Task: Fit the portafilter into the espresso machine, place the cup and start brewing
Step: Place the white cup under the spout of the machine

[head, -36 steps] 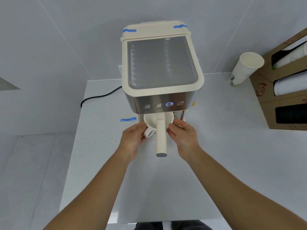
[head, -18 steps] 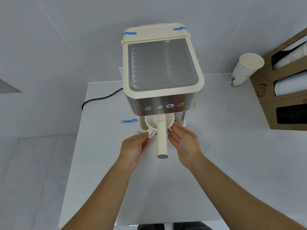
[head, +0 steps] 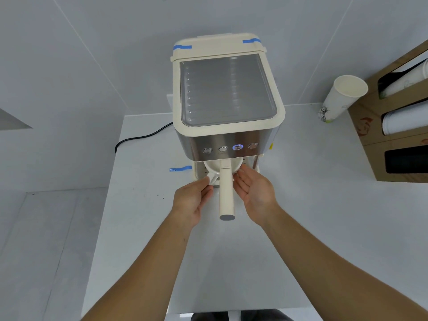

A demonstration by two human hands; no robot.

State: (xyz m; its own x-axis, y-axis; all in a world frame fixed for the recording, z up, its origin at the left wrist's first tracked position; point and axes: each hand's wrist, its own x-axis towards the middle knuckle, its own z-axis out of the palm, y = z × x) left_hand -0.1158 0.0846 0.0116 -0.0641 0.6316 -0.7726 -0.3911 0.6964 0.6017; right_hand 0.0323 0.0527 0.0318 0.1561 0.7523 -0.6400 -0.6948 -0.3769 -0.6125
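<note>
A cream and steel espresso machine (head: 228, 93) stands at the back of the white table (head: 143, 228). One of the buttons (head: 237, 147) on its front glows blue. The portafilter is fitted under the front panel, and its cream handle (head: 226, 193) points straight toward me. Below it a white cup (head: 212, 167) sits on the drip tray, its small handle turned to the left. My left hand (head: 192, 202) pinches that cup handle with thumb and fingertips. My right hand (head: 254, 193) is open, palm facing left, with its fingertips by the cup's right side.
A tall white paper cup (head: 340, 98) stands at the back right, beside a cardboard cup dispenser (head: 393, 135). A black power cable (head: 139, 137) runs off the table's left edge. Blue tape (head: 180, 169) marks the table left of the machine.
Both hands have drawn back a little from the cup's sides toward me. The right hand has opened flat, while the left stays on the cup handle.
</note>
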